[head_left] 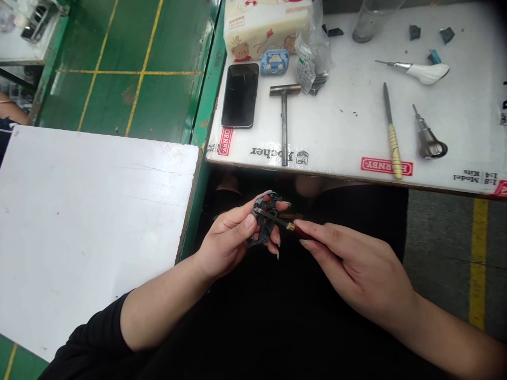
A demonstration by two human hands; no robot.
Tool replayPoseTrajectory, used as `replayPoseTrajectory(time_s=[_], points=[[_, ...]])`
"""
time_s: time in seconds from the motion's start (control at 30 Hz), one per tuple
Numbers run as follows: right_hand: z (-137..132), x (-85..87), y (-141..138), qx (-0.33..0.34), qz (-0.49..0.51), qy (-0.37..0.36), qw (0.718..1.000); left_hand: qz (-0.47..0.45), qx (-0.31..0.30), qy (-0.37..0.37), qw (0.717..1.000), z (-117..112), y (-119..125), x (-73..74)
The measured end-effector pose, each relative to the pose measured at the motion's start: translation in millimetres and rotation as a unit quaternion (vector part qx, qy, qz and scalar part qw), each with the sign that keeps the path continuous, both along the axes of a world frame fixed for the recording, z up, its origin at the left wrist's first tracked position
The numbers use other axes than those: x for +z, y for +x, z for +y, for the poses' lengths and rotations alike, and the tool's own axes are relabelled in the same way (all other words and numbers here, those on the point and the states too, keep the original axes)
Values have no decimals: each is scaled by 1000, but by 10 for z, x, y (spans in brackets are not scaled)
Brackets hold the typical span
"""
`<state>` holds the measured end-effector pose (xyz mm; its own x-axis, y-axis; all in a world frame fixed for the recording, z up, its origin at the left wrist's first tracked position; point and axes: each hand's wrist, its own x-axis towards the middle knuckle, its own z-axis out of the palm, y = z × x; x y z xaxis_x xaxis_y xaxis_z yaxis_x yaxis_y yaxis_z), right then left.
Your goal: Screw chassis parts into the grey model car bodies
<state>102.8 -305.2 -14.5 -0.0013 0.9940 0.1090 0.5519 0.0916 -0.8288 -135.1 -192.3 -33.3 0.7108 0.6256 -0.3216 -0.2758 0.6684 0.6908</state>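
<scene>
head view: small black openwork part (264, 221)

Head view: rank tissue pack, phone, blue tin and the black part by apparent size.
1. Tissue pack, partly cut off.
2. Phone.
3. Black part and blue tin: near alike; the part sits closer to the camera, so unranked.

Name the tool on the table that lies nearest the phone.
The T-shaped metal tool, just right of the phone. The file, the white-handled tool and the bulb-handled tool all lie farther right.
</scene>
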Motion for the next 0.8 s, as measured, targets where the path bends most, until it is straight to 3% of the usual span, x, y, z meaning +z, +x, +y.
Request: replayPoseTrajectory(time_s=[0.2, 0.4, 0.6, 0.8], points=[[0, 14, -11, 7, 15, -30, 999, -1, 9, 1, 1000, -11, -5, -17], [-23, 17, -48, -1, -41, 38, 998, -13, 14, 6, 1000, -4, 7, -54], [22, 6, 5, 11, 2, -27, 1000, -15, 10, 6, 1000, -1, 14, -67], [16, -16, 0, -5, -19, 1, 1000, -5, 3, -3, 1000, 3, 7, -61]])
